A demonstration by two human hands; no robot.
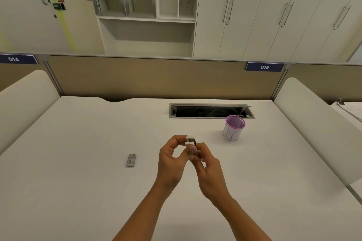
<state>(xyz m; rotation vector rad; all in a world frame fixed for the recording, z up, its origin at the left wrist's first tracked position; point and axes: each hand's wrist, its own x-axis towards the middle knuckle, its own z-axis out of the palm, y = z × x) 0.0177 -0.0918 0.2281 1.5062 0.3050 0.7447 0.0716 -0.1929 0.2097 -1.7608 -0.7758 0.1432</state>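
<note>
Above the middle of the white desk [78, 182], both my hands hold one small white and dark box-like object [191, 141]. My left hand [171, 159] pinches its white end between forefinger and thumb. My right hand [207, 166] grips its lower, dark part, which the fingers mostly hide. A small grey packet [131, 160] with printed text lies flat on the desk, a hand's width to the left of my left hand.
A purple mesh cup [233, 128] wrapped in white paper stands at the back right, in front of an open cable slot [210, 111]. A tan partition [156, 78] closes the desk's far edge. Padded side dividers flank it. Papers [350, 109] lie on the neighbouring desk at right.
</note>
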